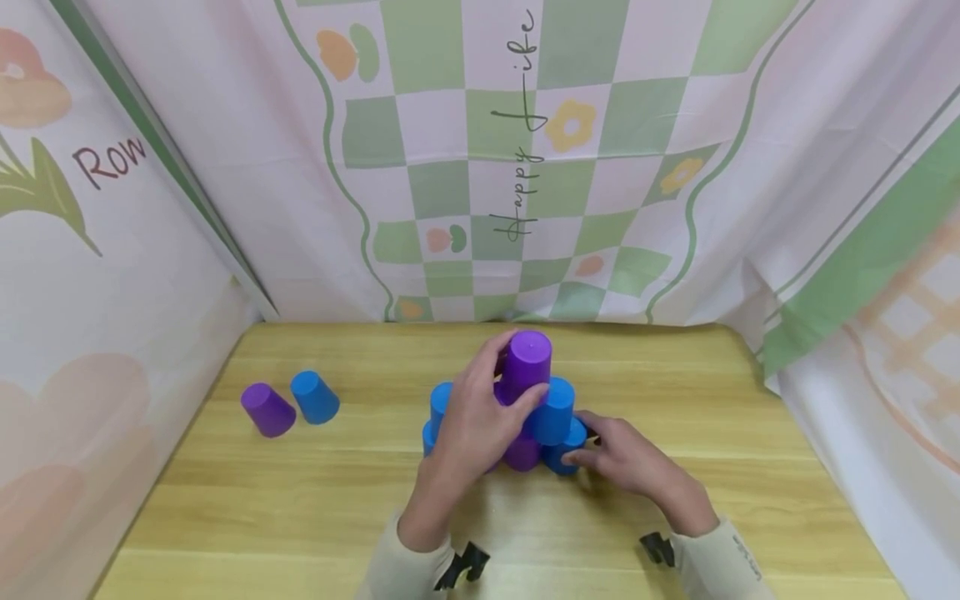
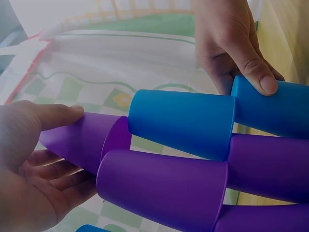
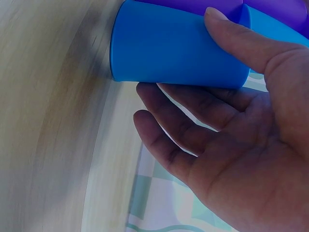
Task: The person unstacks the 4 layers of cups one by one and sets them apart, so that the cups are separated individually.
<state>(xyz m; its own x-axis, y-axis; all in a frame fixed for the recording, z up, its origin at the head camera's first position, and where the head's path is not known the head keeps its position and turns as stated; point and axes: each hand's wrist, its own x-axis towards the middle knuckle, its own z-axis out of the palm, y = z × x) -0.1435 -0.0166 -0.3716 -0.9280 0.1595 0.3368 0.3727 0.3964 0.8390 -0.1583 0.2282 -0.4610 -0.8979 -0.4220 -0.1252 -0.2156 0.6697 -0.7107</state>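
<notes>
While my left grip [image 1: 478,417] is holding an upside-down purple cup [image 1: 529,356] between thumb and fingers, my right grip [image 1: 632,458] is holding a lower blue cup [image 1: 561,456], thumb on one side and fingers on the other. Beneath my left grip, two tiers of upturned cups are standing, an upper blue cup [image 1: 553,414] among them; whether the purple cup is resting fully on the second tier, I cannot tell. By my judgement most of the stack is standing, while the top cup is awaiting release and two others are waiting unused: a loose purple cup [image 1: 267,410] and a loose blue cup [image 1: 315,397], on the surface [image 1: 300,508] well left of my left grip. Beyond both grips, a backdrop cloth [image 1: 431,54] is reading "Happy Life" sideways; farther left, a side cloth [image 1: 150,292] is showing "Row". Lettering on my right sleeve [image 1: 716,562] is appearing too small to read, and I am seeing no brand on the cups.
</notes>
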